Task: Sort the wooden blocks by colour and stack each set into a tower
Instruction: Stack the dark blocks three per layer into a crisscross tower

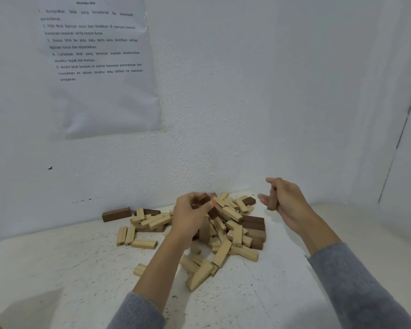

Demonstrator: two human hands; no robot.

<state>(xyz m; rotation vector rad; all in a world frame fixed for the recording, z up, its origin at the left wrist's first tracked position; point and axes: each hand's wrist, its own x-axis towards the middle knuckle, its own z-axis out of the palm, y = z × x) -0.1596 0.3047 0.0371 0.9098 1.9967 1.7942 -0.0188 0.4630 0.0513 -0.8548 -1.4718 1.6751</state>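
**Mixed heap on the table, L hand has a dark block**

Closest to the camera: grey sleeves (356,288) come in from the bottom edge, forearms bare past the cuffs. A white speckled table (57,281) sits under everything. Landmark = the heap (233,213) of light and dark wooden blocks, mid-table and close to the wall.

Near side of heap: several light blocks are spilled toward the camera, incl. a long light block (221,254) leaning on others. A lone light block (140,269) lies apart, near-left of heap.

Left of heap: three light blocks (129,235) lie flat on the table, two side by side and the third crosswise just beside them.

Over the heap's top: L hand (190,217), back of hand to camera, fingers curled round a dark block (204,200), which is held clear above the heap. Can't tell if there's a 2nd piece in that hand.

Right of heap, raised off the table: R hand (285,200), thumb and forefinger spread, other fingers curled in. Sth dark sits in the curl, block or shadow, so can't tell whether it grips anything.

Heap's right side: dark blocks (253,220) stacked flat in layers.

Far-left of heap: a lone dark block (116,214) lies by the wall.

Behind heap: white wall (247,91). Up-left of heap, a printed sheet (100,96) w/ numbered text lines hangs on it.
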